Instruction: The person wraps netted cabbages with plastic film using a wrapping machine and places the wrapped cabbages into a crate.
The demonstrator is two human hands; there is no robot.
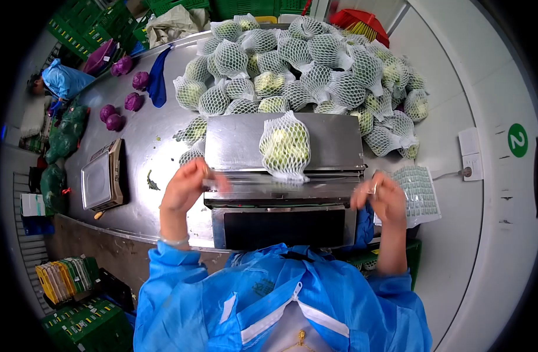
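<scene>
A pale green cauliflower (285, 144) in a white foam net lies on the metal top plate (234, 138) of a wrapping machine in front of me. My left hand (190, 186) is at the machine's left front corner, fingers pinched, tips blurred. At the right front corner is my right hand (381, 198), also pinched, its fingertips smeared by motion. Clear plastic film (245, 179) appears stretched between the two hands, just in front of the netted cauliflower. Below it sits the machine's dark front panel (283, 229).
Many netted cauliflowers (269, 61) are heaped behind the machine. On the steel table (146, 202) are a scale (102, 176), purple cabbages (107, 114) and a blue cloth (158, 79). A label sheet (418, 193) lies at right, near the wall. Another person (66, 79) is at far left.
</scene>
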